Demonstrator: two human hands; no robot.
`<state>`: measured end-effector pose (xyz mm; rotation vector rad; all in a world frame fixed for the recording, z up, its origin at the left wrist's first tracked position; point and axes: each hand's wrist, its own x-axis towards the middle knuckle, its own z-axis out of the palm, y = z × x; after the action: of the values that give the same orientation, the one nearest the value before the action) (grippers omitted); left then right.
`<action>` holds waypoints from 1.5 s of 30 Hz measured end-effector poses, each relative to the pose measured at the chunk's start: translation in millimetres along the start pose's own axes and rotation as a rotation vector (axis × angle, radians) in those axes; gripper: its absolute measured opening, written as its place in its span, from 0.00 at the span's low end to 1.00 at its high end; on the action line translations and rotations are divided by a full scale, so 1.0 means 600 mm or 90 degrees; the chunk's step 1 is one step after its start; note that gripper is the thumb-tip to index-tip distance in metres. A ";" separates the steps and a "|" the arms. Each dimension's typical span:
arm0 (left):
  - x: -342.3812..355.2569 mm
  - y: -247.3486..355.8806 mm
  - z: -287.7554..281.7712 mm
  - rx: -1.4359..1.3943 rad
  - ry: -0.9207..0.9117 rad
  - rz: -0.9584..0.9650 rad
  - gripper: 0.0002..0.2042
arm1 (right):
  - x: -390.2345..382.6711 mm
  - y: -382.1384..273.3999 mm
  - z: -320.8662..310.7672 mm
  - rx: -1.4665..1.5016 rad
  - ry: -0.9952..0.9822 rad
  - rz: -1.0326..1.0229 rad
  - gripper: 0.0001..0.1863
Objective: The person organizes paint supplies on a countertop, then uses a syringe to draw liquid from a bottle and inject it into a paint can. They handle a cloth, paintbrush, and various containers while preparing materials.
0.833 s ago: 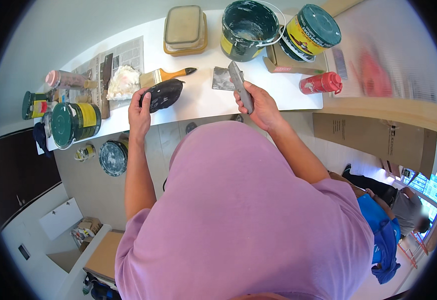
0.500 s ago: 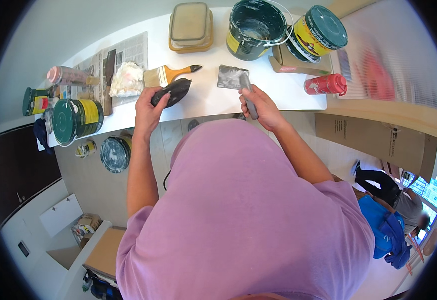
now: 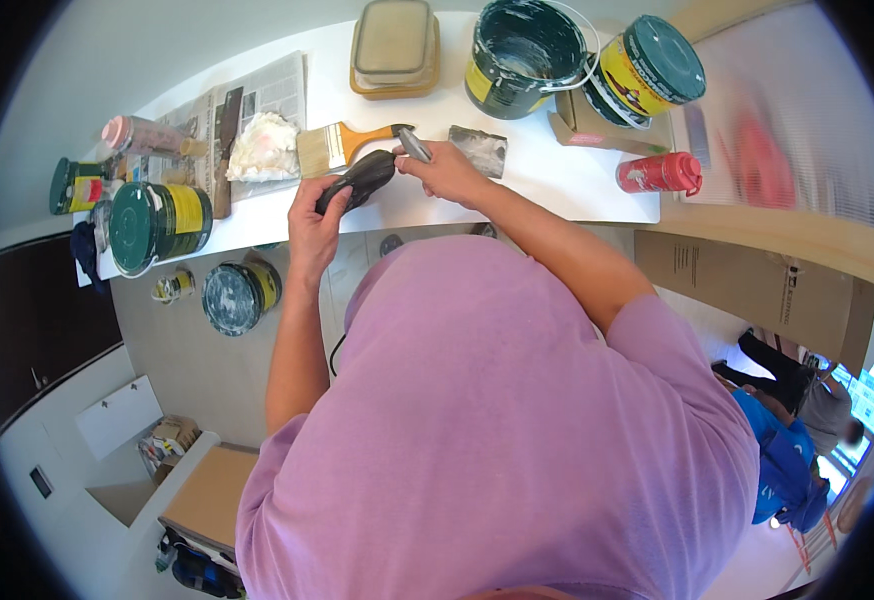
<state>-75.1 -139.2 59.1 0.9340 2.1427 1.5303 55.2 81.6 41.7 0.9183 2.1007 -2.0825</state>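
My left hand (image 3: pixel 315 220) grips a black, glossy, oblong object (image 3: pixel 369 175) above the white table near its front edge. My right hand (image 3: pixel 447 172) is closed on a grey tool (image 3: pixel 414 143), possibly a utility knife, against the pointed end of the black object; the contact point is partly hidden by my fingers. Just beyond lies a wide paintbrush (image 3: pixel 319 150) with an orange handle. A small grey square sheet (image 3: pixel 482 150) lies right of my right hand. A crumpled white lump (image 3: pixel 265 145) and a long dark scraper (image 3: pixel 225 150) rest on newspaper (image 3: pixel 277 75) at the left.
Green paint buckets (image 3: pixel 157 225) stand at left, more (image 3: pixel 647 70) at back right beside an open bucket (image 3: pixel 522 55). A lidded container (image 3: pixel 392 35) is at back; a red bottle (image 3: pixel 657 173) is at right. Buckets (image 3: pixel 242 298) sit below. A person (image 3: pixel 817 400) is at lower right.
My right hand with the grey tool has swung left to the black object's end. My left hand has shifted slightly rightward in the picture.
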 end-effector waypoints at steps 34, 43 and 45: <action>-0.024 0.003 0.085 -0.055 -0.066 -0.001 0.21 | -0.061 -0.026 0.040 -0.025 0.010 -0.207 0.15; -0.006 0.026 0.091 -0.142 -0.118 -0.160 0.10 | -0.064 -0.005 0.038 0.386 0.039 0.104 0.19; -0.002 0.022 0.090 -0.159 -0.087 -0.180 0.10 | -0.061 0.006 0.035 0.245 0.041 0.041 0.19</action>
<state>-36.6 -99.4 51.7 0.6042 1.8450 1.5011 79.2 48.1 52.4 1.0875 1.6954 -2.5020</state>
